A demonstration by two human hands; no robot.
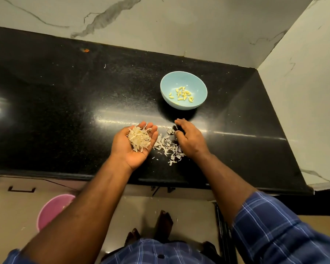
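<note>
My left hand (135, 147) lies palm up on the black counter (65, 111), cupping a heap of papery garlic skins (139, 138). More loose skins (169, 147) are scattered on the counter between my hands. My right hand (189, 138) is palm down beside them, its fingers curled and pinching a few skins at its tips. Behind the hands stands a light blue bowl (166, 82) holding several peeled garlic cloves (182, 94).
Marble-look walls (293, 92) close the counter at the back and right. Below the counter's front edge is the floor, with a pink bucket (51, 210) at left and my bare feet (164, 221). A small orange speck (86, 50) lies far back.
</note>
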